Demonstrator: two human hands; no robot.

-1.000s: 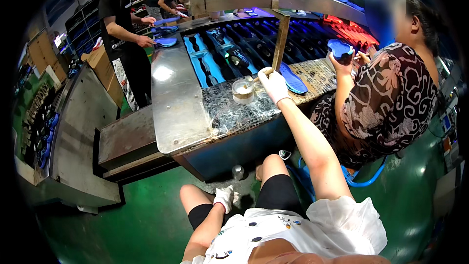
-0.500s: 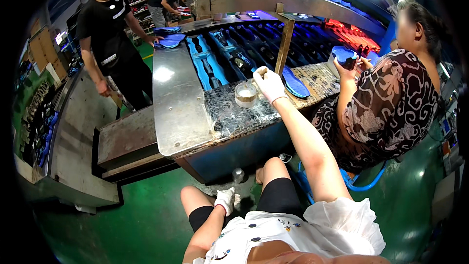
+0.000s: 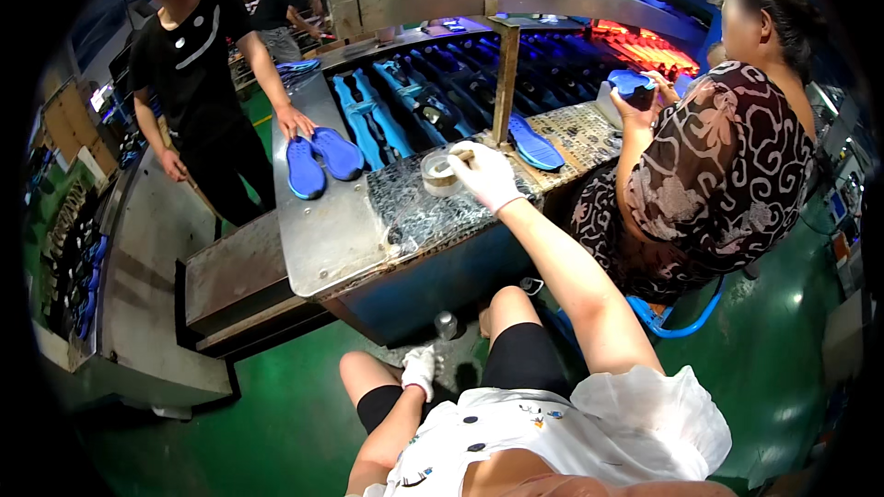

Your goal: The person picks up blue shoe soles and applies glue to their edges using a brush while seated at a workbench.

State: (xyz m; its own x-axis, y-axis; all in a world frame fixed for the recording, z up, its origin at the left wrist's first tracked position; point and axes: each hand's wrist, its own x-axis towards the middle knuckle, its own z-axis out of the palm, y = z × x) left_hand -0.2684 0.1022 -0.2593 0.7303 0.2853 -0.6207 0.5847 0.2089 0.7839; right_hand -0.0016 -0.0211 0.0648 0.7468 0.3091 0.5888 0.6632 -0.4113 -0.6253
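My right hand (image 3: pixel 486 175), in a white glove, reaches over the counter to a clear round tub (image 3: pixel 442 173) with pale contents. Its fingers are pinched together at the tub's rim; what they hold, if anything, cannot be made out. Just right of this hand lies a blue shoe sole (image 3: pixel 536 142). My left hand (image 3: pixel 420 370), also gloved, rests low beside my left knee, its fingers loosely extended with nothing seen in them. Across the counter's left end, a standing person's hand (image 3: pixel 293 121) touches a pair of blue soles (image 3: pixel 337 154).
Rows of blue and black shoe parts (image 3: pixel 433 101) lie behind a metal post (image 3: pixel 505 83). A seated person (image 3: pixel 709 166) at right holds a blue sole (image 3: pixel 632 85). A metal counter (image 3: pixel 313 239) spans the front. A small clear container (image 3: pixel 446 324) is on the floor.
My right hand has come down and left to the tub's rim. The standing person has brought the blue soles nearer along the counter and leaned in. My view has shifted slightly.
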